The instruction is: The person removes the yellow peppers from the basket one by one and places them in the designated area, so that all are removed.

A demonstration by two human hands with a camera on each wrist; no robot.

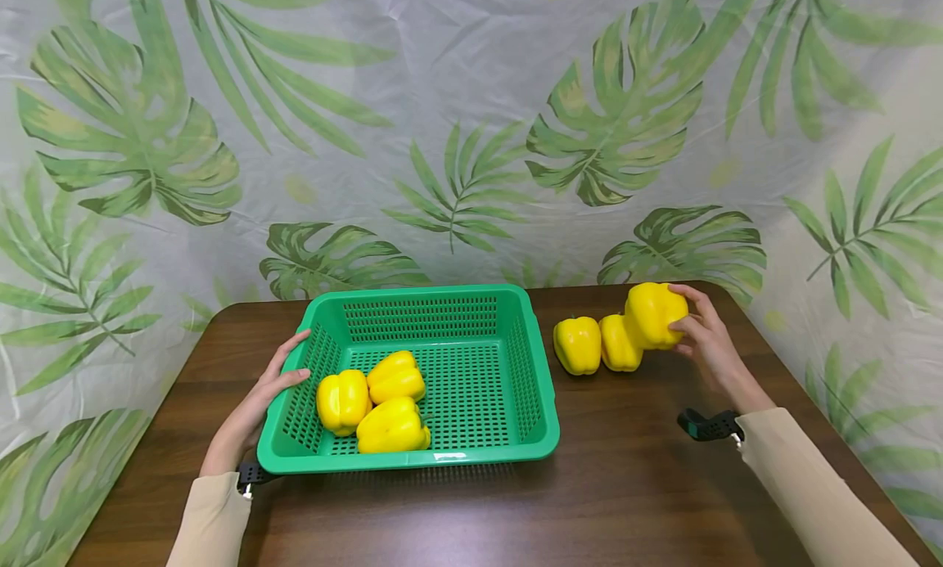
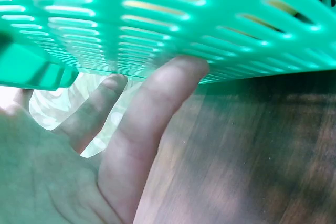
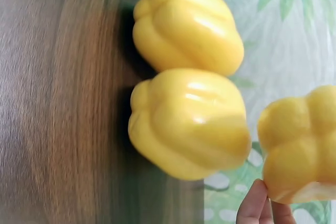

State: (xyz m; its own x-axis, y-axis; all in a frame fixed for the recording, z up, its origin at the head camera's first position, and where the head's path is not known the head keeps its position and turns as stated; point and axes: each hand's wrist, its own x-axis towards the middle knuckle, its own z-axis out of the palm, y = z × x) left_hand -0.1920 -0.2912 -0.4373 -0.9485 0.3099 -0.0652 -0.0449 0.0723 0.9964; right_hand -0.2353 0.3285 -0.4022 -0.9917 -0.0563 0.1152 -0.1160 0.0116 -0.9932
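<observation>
A green plastic basket [image 1: 471,461] with slotted walls stands on the brown table. My left hand [image 1: 254,399] holds its left rim, with some fingers over the edge; in the left wrist view other fingers [image 2: 152,124] lie against the outer wall. Three yellow bell peppers, one of them a pepper [image 1: 344,403] beside the wall, sit in the left part of the basket. On the right, my right hand [image 1: 710,342] grips a yellow bell pepper [image 1: 654,315], raised above the table. Two more yellow peppers, a left one [image 1: 578,346] and a right one [image 1: 619,344], rest below and beside it.
The wooden table [image 1: 589,485] extends in front of the basket and to its right. Behind it hangs a pale cloth [image 1: 471,84] printed with green leaves. A black wrist mount [image 1: 707,425] sits at the right wrist.
</observation>
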